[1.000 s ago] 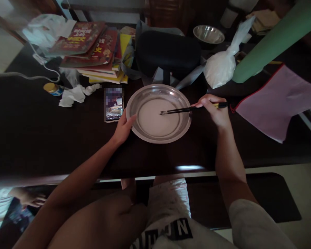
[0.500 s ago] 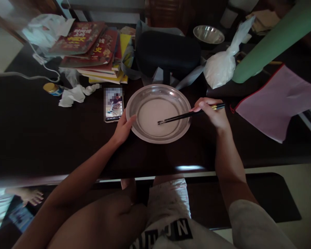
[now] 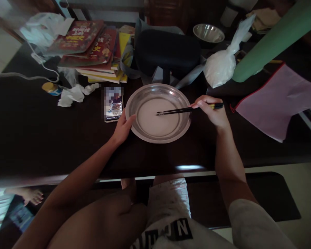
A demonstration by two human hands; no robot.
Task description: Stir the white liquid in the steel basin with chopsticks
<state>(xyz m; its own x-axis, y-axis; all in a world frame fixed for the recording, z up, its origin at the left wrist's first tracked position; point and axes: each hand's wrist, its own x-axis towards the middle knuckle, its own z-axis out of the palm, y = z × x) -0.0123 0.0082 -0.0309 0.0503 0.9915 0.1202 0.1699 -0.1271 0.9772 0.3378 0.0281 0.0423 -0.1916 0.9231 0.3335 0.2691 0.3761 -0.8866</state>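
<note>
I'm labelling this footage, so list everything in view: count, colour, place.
Large bowl: one, silver, centre
Contents: one layer, white, inside large bowl
Chopsticks: two, black and gold, over large bowl
Phone: one, black-edged, left of large bowl
Tissue: some, white, left of phone
Jar: one, gold and blue, left
Books: several, red and yellow, back left
Plastic bag: one, white, by books
Cable: one, white, left
Case: one, black, behind large bowl
Small bowl: one, silver, back right
Tied bag: one, white, by case
Tube: one, green, upper right
Cloth: one, mauve, right
Table: one, dark, underneath
Panel: one, black, lower right
Other person's hand: one, bare, lower left
Shirt: one, pale, bottom
Left hand: one, bare, holding large bowl
Right hand: one, bare, holding chopsticks
</note>
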